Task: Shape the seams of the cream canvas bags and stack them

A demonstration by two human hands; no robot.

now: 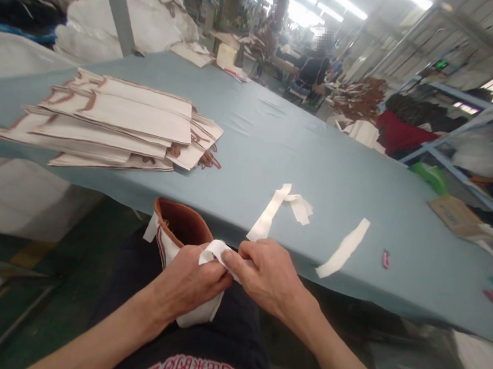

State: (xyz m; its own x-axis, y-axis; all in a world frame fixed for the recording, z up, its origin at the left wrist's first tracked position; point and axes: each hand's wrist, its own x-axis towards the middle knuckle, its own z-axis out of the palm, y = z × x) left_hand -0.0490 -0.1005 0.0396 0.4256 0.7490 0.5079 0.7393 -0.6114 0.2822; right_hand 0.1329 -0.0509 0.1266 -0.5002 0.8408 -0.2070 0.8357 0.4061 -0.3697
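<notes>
My left hand (pixel 190 282) is closed around a white cloth bag with brown trim (pixel 175 224), held over my lap at the near edge of the table. My right hand (pixel 265 274) pinches a white strip (pixel 215 251) at the bag's top, its fingers pressed together against my left hand. Two loose white strips, one (pixel 276 209) and another (pixel 344 248), lie on the blue-grey table (pixel 296 148) just beyond my hands.
A stack of flat white bags with brown handles (pixel 115 123) lies at the table's left. A small red item (pixel 386 258) sits near the right edge. Another person (pixel 313 67) works far behind. Metal shelving (pixel 467 139) with fabric stands at the right.
</notes>
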